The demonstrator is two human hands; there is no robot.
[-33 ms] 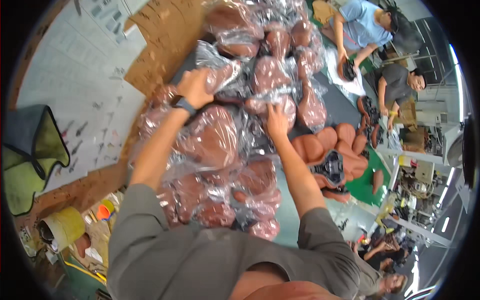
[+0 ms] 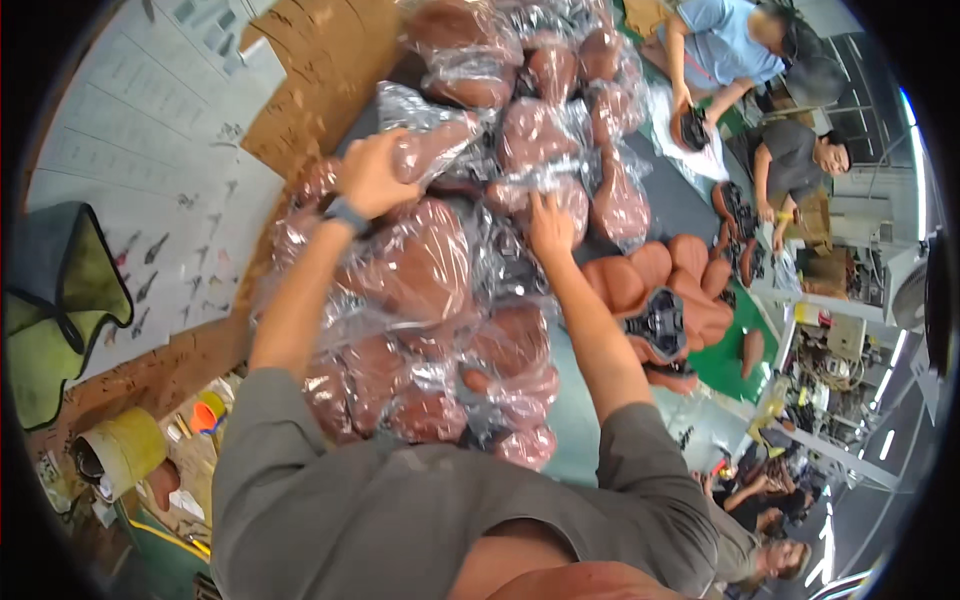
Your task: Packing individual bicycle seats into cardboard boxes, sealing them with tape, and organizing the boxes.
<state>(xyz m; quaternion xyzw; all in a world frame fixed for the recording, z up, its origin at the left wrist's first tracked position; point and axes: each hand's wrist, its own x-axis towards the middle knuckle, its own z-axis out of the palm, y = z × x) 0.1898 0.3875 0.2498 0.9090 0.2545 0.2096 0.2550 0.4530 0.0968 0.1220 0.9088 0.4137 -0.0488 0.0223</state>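
Note:
Many brown padded seats, each in clear plastic wrap, lie piled on the table before me. My left hand point(image 2: 375, 178), with a dark band at the wrist, has its fingers closed over the left end of a narrow plastic-wrapped seat point(image 2: 437, 146). To its right, my right hand point(image 2: 552, 230) presses bent fingers on another plastic-wrapped seat point(image 2: 569, 203); its fingertips are partly hidden. A broad wrapped seat point(image 2: 420, 265) lies between my forearms. More wrapped seats point(image 2: 385, 375) are nearer my body, and others point(image 2: 540, 135) lie beyond my hands.
Unwrapped brown seats point(image 2: 655, 265) are heaped at the right, one showing its black underside point(image 2: 658, 320). A board with papers point(image 2: 130, 130) stands left, near a yellow bucket point(image 2: 125, 455). Two people work at the far right; one holds a dark part point(image 2: 690, 128).
My left hand has shifted slightly left, staying on the narrow wrapped seat. The whole view has moved a little; my right hand keeps its place on the other wrapped seat.

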